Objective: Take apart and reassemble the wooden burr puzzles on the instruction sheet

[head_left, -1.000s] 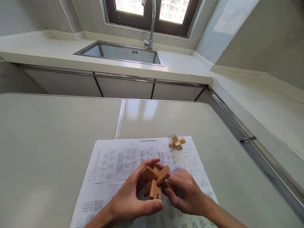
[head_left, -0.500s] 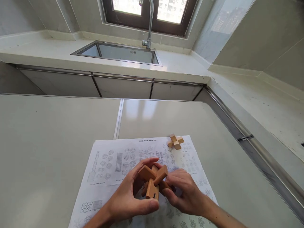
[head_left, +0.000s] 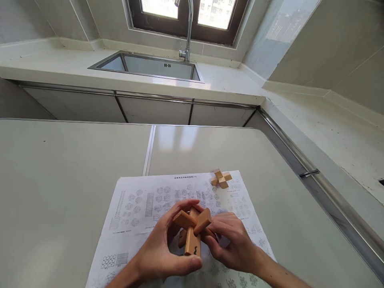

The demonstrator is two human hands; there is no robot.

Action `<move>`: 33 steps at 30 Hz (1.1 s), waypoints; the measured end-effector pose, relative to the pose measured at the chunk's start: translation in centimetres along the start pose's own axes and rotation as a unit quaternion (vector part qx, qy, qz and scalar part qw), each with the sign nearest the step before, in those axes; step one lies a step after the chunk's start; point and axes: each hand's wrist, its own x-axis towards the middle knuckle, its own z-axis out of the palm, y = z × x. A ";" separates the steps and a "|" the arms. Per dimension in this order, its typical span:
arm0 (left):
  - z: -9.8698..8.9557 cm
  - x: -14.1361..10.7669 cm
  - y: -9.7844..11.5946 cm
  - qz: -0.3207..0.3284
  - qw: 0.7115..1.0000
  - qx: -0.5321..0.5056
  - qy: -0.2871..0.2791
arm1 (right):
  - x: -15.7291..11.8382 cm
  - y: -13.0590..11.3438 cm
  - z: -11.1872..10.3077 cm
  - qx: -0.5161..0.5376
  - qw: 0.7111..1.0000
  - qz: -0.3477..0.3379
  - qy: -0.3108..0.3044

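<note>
Between my hands is a reddish-brown wooden burr puzzle [head_left: 193, 230] made of crossed bars, with a black mark on the bar facing me. My left hand [head_left: 162, 244] curves around its left side, thumb at the near end of the marked bar and fingers behind the far side. On the right, my right hand [head_left: 231, 242] pinches a bar at the puzzle's lower right; its fingertips are partly hidden. Under both hands lies a printed sheet [head_left: 135, 244] with small diagrams. A smaller pale wooden burr puzzle [head_left: 221, 179] rests on the sheet's top right corner.
The sheet lies on a pale table [head_left: 54, 192] with a seam strip [head_left: 149, 150]. Beyond the table are a counter [head_left: 69, 64], a steel sink [head_left: 156, 66] and a tap [head_left: 188, 36] below a window. Another counter [head_left: 336, 128] runs along the right.
The marked bar has slid slightly toward me, showing more of its black mark. Both hands keep nearly the same hold. The pale puzzle stays in place on the sheet.
</note>
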 end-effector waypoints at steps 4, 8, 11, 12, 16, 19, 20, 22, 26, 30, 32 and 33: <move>0.1 0.0 -0.2 0.005 0.999 0.033 0.028 | 0.3 0.0 -0.1 0.024 1.000 0.013 -0.006; 0.2 0.1 -0.4 0.017 0.999 0.029 0.042 | 0.1 0.1 -0.1 0.033 0.998 0.046 -0.025; 0.4 0.2 -0.3 0.024 0.998 0.039 0.049 | -0.1 0.1 -0.1 0.031 0.998 0.047 -0.031; 0.5 0.2 -0.3 0.027 0.997 0.044 0.055 | -0.1 0.1 -0.1 0.032 0.998 0.046 -0.032; 0.4 0.2 -0.2 0.027 0.998 0.031 0.050 | -0.1 0.3 -0.2 0.029 0.997 0.056 -0.038; 0.2 0.1 -0.3 0.019 0.999 0.025 0.037 | -0.1 0.4 -0.2 0.022 0.997 0.061 -0.040; 0.2 0.1 -0.3 0.018 0.999 0.028 0.036 | -0.1 0.4 -0.2 0.021 0.997 0.062 -0.039; 0.1 0.1 -0.4 0.020 0.998 0.035 0.038 | -0.1 0.4 -0.2 0.021 0.997 0.064 -0.039; 0.1 0.1 -0.3 0.029 0.997 0.059 0.038 | -0.1 0.4 -0.1 0.033 0.997 0.059 -0.038; 0.3 0.0 -0.4 0.026 0.997 0.063 0.046 | -0.1 0.4 -0.1 0.045 0.996 0.065 -0.042; 0.4 -0.1 -0.4 0.021 0.997 0.053 0.059 | -0.1 0.5 0.0 0.057 0.994 0.083 -0.047; 0.5 -0.1 -0.4 0.017 0.996 0.048 0.069 | -0.1 0.6 0.1 0.067 0.992 0.097 -0.044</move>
